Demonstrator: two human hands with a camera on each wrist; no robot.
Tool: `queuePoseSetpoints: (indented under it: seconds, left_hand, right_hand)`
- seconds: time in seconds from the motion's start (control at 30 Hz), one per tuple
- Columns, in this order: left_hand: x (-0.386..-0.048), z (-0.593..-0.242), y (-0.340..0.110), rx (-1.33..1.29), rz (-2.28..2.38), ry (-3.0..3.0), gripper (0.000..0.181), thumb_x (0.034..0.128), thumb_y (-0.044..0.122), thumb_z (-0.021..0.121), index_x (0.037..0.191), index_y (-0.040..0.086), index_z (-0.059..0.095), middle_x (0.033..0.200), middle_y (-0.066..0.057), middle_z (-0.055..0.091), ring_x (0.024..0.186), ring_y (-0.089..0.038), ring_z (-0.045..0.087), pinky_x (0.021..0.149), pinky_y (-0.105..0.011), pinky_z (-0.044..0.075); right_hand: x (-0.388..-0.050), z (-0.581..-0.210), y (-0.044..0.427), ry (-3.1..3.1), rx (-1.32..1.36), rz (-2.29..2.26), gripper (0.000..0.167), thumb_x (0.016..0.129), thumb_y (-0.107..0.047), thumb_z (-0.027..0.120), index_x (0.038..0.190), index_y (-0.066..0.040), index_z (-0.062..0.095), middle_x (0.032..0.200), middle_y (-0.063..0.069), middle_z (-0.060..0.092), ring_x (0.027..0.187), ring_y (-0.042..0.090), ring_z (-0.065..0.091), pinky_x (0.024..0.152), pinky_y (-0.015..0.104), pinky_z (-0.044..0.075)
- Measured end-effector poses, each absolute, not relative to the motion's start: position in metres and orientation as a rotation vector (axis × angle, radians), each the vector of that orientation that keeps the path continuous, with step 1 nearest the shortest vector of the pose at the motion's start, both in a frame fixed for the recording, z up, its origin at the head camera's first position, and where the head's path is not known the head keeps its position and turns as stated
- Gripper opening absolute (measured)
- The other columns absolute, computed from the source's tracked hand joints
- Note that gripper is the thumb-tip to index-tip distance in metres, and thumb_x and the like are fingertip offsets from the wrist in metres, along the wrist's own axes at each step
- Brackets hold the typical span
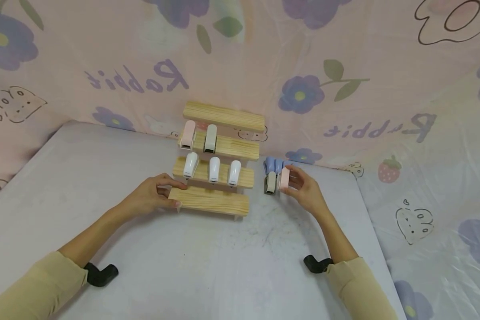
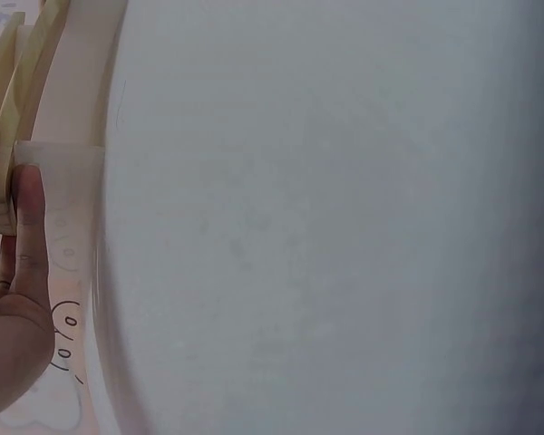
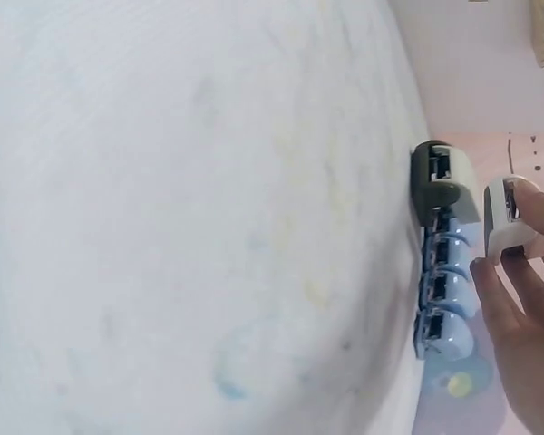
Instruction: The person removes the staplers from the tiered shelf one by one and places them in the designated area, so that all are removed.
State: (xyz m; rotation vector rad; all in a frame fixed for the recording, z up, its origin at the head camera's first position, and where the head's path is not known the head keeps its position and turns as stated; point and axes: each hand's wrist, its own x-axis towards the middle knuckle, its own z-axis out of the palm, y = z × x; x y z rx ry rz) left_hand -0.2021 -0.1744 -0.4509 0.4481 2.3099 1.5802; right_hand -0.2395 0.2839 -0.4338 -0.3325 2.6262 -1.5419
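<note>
A wooden stepped rack stands near the back of the table; my left hand grips the left end of its lowest shelf, thumb and fingers around the board. On the rack's second shelf from the bottom sit three white staplers. One shelf up are a pink stapler and a grey-green stapler. Right of the rack, my right hand pinches a pink stapler, seen also in the right wrist view. Beside it stands another grey-green stapler, with several blue staplers behind.
The rack's top shelf bears nothing. A patterned curtain hangs directly behind the rack and along the table's sides. The pale table surface extends in front of the rack and both arms.
</note>
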Motion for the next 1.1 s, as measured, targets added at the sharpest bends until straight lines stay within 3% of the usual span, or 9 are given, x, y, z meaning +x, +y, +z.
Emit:
queuePoseSetpoints:
  seconds: [0.23,0.67,1.1]
  left_hand:
    - [-0.203,-0.452,-0.174,0.468,1.564,2.334,0.047,0.0781,0.018,0.086,0.121,0.009,0.070,0.125,-0.012,0.055,0.104,-0.028,0.063,0.083,-0.029,0.052]
    - [-0.203,-0.451,-0.174,0.446,1.576,2.311,0.047,0.0780,0.017,0.086,0.122,0.009,0.070,0.129,-0.013,0.054,0.103,-0.029,0.065,0.083,-0.029,0.054]
    - [-0.202,-0.451,-0.176,0.436,1.561,2.316,0.048,0.0786,0.020,0.086,0.123,0.010,0.070,0.129,-0.012,0.053,0.107,-0.030,0.063,0.085,-0.029,0.053]
  right_hand:
    - [-0.245,-0.448,0.288,2.613,-0.336,-1.523,0.072,0.084,0.004,0.076,0.147,-0.002,0.042,0.138,0.024,0.053,0.125,0.039,0.054,0.100,0.043,0.047]
    - [-0.252,-0.458,0.289,2.707,-0.359,-1.354,0.069,0.081,-0.002,0.081,0.142,-0.006,0.050,0.130,0.023,0.059,0.112,0.038,0.062,0.094,0.047,0.051]
    - [-0.251,-0.466,0.290,2.683,-0.285,-1.364,0.073,0.082,-0.002,0.081,0.145,-0.006,0.045,0.132,0.023,0.057,0.115,0.038,0.060,0.097,0.048,0.049]
